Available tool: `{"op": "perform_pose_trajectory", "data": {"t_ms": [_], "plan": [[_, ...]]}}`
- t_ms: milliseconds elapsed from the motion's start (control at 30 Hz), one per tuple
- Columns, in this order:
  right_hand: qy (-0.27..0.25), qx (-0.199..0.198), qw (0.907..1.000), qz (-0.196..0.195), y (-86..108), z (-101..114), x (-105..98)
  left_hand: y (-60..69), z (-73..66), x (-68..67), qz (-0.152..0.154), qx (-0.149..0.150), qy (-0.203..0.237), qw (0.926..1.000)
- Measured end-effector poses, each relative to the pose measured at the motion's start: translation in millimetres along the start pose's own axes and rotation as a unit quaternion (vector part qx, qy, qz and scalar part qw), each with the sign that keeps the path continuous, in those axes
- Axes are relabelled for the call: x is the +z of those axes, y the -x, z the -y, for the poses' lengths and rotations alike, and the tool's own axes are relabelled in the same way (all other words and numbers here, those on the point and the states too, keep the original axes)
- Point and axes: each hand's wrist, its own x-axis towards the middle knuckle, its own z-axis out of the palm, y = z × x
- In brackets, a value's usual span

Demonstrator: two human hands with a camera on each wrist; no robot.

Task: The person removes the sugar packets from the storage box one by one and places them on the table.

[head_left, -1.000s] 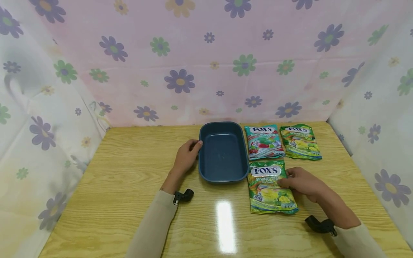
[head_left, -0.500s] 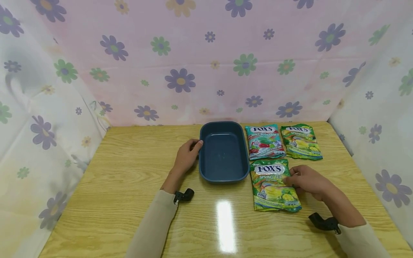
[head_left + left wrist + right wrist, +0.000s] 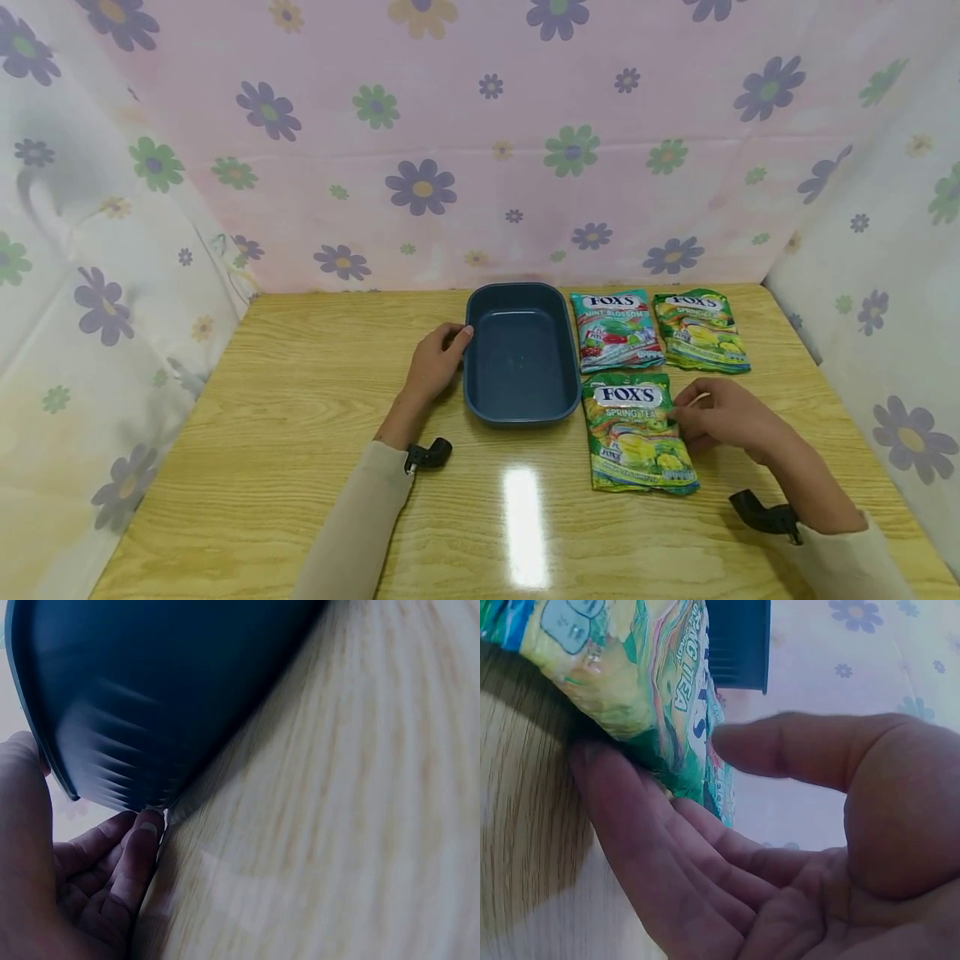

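A dark blue plastic basin (image 3: 517, 408) stands in the middle of the table. My left hand (image 3: 437, 362) holds its left side, the thumb at the rim and the curled fingers against the outer wall low down, as the left wrist view shows. Right of the basin lies a green and yellow candy bag (image 3: 633, 442) marked Spring Tea. Beside its right edge is my right hand (image 3: 723, 417). In the right wrist view its fingers (image 3: 622, 817) lie extended along the bag's edge, and the thumb stands apart from them, close to the bag's face.
Behind the near bag lie a teal and red Mint Blossom candy bag (image 3: 617, 329) and a second Spring Tea bag (image 3: 701, 331). Flowered cloth (image 3: 465, 133) rises at the table's back and sides. Light glares on the wooden table (image 3: 315, 417).
The near Spring Tea bag has shifted slightly right. My right hand has drawn a little right, and its thumb has come off the bag's face. The left hand and basin stay put.
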Motion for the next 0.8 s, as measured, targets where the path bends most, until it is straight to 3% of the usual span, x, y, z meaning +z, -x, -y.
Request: {"op": "perform_pose_trajectory", "data": {"t_ms": [133, 300, 433, 567, 800], "plan": [[0.077, -0.024, 0.9947, -0.063, -2.3, 2, -1, 0.2, -1.0, -1.0, 0.002, 0.0, -0.001, 1.0], [0.174, -0.072, 0.9705, -0.15, -7.8, 6, -1, -1.2, -1.0, -2.2, -0.001, -0.006, -0.006, 1.0], [0.205, -0.138, 0.9419, -0.227, -13.1, 6, 1, -1.7, -0.5, -2.1, 0.002, -0.006, -0.005, 1.0], [0.204, -0.21, 0.9098, -0.294, -20.8, 3, 2, -1.5, -1.6, -1.8, 0.008, -0.003, 0.0, 1.0], [0.206, -0.279, 0.8517, -0.392, -38.9, -10, -1, 0.2, -5.3, -5.9, 0.014, 0.01, 0.015, 0.9997]]}}
